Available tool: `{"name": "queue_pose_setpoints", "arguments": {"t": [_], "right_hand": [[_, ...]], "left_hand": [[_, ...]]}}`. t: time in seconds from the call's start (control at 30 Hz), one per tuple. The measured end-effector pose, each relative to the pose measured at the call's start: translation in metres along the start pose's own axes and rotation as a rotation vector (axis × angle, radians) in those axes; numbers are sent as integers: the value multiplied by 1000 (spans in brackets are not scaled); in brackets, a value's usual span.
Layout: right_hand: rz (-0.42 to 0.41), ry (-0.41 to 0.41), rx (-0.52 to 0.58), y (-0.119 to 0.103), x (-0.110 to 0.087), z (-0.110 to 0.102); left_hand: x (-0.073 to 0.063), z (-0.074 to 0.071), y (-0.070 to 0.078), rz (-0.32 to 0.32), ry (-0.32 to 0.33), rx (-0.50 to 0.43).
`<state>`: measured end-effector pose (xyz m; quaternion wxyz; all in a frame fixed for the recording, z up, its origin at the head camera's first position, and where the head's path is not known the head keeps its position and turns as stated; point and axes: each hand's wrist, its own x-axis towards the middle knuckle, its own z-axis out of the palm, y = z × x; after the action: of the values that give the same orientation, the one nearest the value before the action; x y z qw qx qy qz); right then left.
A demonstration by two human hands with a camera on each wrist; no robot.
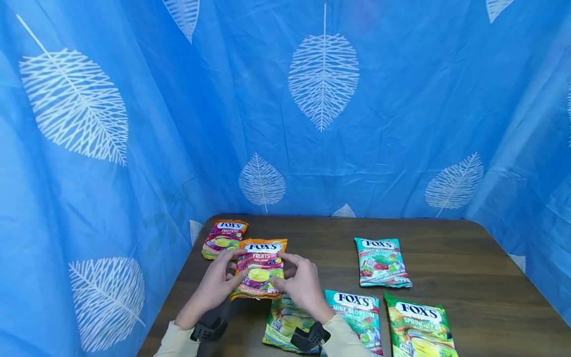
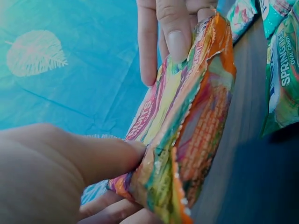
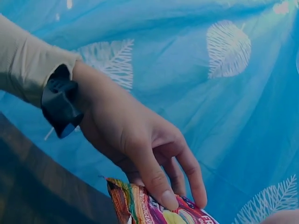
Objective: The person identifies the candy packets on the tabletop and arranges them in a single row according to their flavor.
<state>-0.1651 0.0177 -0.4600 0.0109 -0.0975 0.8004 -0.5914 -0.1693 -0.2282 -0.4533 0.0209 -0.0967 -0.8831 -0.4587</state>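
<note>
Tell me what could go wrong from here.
The left hand and right hand grip the held Fruits packet by its sides; its crinkled wrapper might slip if either grip loosens.
Set down farther back, it could push the other Fruits packet towards the nearby table edge.
The right wristband overlaps the partly covered Spring Tea packet in the head view, so it might brush or drag it.

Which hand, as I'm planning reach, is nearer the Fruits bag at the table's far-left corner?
Left. The left hand is just in front of the corner bag; the right hand is farther right, across the held Fruits bag.
</note>
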Motion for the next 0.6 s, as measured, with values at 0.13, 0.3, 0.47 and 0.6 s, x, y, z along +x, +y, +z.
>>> {"name": "queue_pose_setpoints", "arguments": {"t": [0.13,0.3,0.47,0.6], "right_hand": [[2,-2,43,5,11,0],[32,26,33,8,26,2],[26,31,23,10,40,3],[34,34,24,13,50,3]], "left_hand": [[11,-1,-4,1,4,4],[27,-1,-11,16,2,-39],[40,-2,-16,33,12,-24],[50,-2,-18,48,8,11]]}}
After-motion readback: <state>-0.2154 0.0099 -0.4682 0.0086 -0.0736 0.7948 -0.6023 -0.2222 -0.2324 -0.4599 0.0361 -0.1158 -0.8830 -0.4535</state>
